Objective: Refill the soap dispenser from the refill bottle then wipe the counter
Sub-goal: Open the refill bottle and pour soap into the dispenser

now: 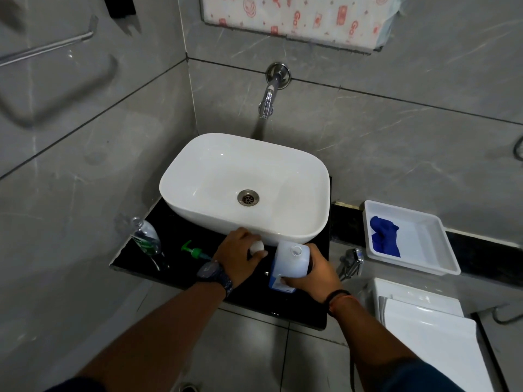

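Soft, even overhead light fills the scene, brightest on the white basin (243, 176) just beyond the left hand (236, 254) and right hand (314, 274). The cap (257, 247) pinched in the left and the refill bottle (291, 258) gripped in the right look pale, nearly washed out. Reflections streak the glossy black counter (254, 297) beneath them. Beyond, the tap (267, 104) throws a soft shadow down the wall. Tile lines bow toward the frame edges; fine detail is smeared.

Behind my left hand (237, 250): dark wristwatch (209, 271), patterned blue-grey strap. Behind my right hand (314, 271): black cord band (338, 294), orange thread (341, 302). Dark blue sleeves (424, 374).
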A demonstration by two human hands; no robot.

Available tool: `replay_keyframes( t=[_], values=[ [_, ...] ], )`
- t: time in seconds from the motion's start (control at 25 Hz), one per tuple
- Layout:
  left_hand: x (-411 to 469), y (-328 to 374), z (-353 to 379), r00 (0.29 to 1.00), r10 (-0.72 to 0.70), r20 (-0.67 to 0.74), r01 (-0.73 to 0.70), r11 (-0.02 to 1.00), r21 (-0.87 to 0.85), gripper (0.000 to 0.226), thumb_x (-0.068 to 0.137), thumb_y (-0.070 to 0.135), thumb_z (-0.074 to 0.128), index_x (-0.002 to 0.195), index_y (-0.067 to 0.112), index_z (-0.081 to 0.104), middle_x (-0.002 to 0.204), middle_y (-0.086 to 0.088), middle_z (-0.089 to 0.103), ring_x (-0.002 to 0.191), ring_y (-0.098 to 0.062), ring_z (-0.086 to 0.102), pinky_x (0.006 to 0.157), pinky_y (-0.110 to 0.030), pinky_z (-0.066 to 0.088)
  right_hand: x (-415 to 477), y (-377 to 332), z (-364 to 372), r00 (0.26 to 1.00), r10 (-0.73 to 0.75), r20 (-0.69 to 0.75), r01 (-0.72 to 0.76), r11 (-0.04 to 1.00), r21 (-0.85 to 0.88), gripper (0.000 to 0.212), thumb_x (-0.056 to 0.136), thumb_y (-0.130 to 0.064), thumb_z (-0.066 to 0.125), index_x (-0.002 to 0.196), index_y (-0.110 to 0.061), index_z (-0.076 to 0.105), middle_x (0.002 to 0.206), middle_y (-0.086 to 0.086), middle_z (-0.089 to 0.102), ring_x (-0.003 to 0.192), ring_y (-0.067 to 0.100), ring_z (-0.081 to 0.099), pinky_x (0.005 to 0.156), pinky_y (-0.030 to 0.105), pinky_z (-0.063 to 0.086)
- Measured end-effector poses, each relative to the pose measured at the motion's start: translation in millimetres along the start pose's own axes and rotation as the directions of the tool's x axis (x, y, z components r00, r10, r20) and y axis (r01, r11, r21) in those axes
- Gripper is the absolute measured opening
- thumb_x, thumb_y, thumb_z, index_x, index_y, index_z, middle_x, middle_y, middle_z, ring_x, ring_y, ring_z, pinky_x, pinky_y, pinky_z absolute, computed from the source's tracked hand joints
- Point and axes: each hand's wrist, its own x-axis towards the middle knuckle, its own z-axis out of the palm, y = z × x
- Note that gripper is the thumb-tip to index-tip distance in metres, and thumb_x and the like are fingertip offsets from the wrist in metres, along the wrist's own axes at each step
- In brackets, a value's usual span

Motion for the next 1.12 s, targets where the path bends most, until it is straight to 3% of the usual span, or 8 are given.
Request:
replay_keyframes(
  t=[0.12,0.32,0.68,0.76,0.84,1.0,1.12],
  values=[
    [-13,-18,20,0.984,-0.066,0.165,0.066,0.998,0.009,0.038,0.077,0.025,0.072,0.111,0.010,0.064,0.111,-0.011,0.062,0.102,-0.029,0.056,0.085,-0.032,0.045,1,5,-3,1.000,-0.007,0.000,0.007,1.000,-0.013,0.069,0.051,-0.034,0.087,0.110,-0.037,0.052,0.105,-0.005,0.067,0.096,0.015,0.064,0.081,0.036,0.054],
    [-21,-36,47,0.952,-0.087,0.292,0.078,0.996,0.043,0.042,0.081,0.023,0.064,0.121,0.012,0.055,0.116,-0.011,0.060,0.107,-0.029,0.054,0.086,-0.030,0.040,0,7,0,0.999,-0.036,-0.003,0.036,0.999,-0.021,0.073,0.048,-0.046,0.087,0.110,-0.048,0.049,0.101,-0.023,0.064,0.091,-0.006,0.061,0.068,0.013,0.049],
    [-30,-56,73,0.953,-0.129,0.273,0.116,0.991,0.062,0.029,0.083,0.022,0.062,0.109,0.010,0.058,0.109,-0.012,0.063,0.103,-0.031,0.055,0.082,-0.033,0.041,0,11,2,0.997,-0.078,-0.029,0.077,0.997,-0.030,0.073,0.049,-0.048,0.088,0.110,-0.045,0.048,0.102,-0.029,0.062,0.091,-0.006,0.060,0.067,0.010,0.048],
    [-29,-59,73,0.958,-0.122,0.260,0.116,0.992,0.041,0.037,0.078,0.022,0.068,0.111,0.009,0.058,0.112,-0.012,0.062,0.105,-0.032,0.054,0.083,-0.032,0.040,0,12,2,0.996,-0.079,-0.035,0.078,0.996,-0.032,0.073,0.049,-0.048,0.088,0.110,-0.045,0.048,0.102,-0.028,0.062,0.092,-0.005,0.061,0.069,0.012,0.050],
    [-29,-60,68,0.962,-0.108,0.251,0.119,0.993,-0.026,0.059,0.066,0.026,0.079,0.118,0.011,0.057,0.119,-0.011,0.058,0.109,-0.030,0.053,0.088,-0.030,0.040,0,12,2,0.996,-0.080,-0.037,0.079,0.996,-0.028,0.074,0.049,-0.046,0.089,0.111,-0.044,0.049,0.102,-0.027,0.063,0.093,-0.003,0.062,0.073,0.018,0.053],
    [-28,-64,37,0.980,-0.193,0.036,0.197,0.956,-0.216,0.066,0.053,0.037,0.087,0.109,0.017,0.058,0.105,-0.002,0.055,0.089,-0.018,0.057,0.077,-0.025,0.047,0,6,2,0.997,-0.076,-0.025,0.075,0.997,-0.020,0.073,0.047,-0.044,0.090,0.108,-0.046,0.050,0.101,-0.028,0.064,0.091,-0.005,0.062,0.070,0.013,0.051],
    [-29,-80,0,0.909,-0.309,-0.279,0.241,0.937,-0.252,0.068,0.047,0.035,0.090,0.099,0.015,0.052,0.096,0.000,0.050,0.082,-0.016,0.052,0.071,-0.024,0.044,-2,-3,3,0.997,-0.071,-0.014,0.071,0.997,-0.010,0.074,0.047,-0.042,0.091,0.108,-0.047,0.051,0.100,-0.024,0.066,0.090,-0.009,0.061,0.069,0.011,0.049]
  ],
)
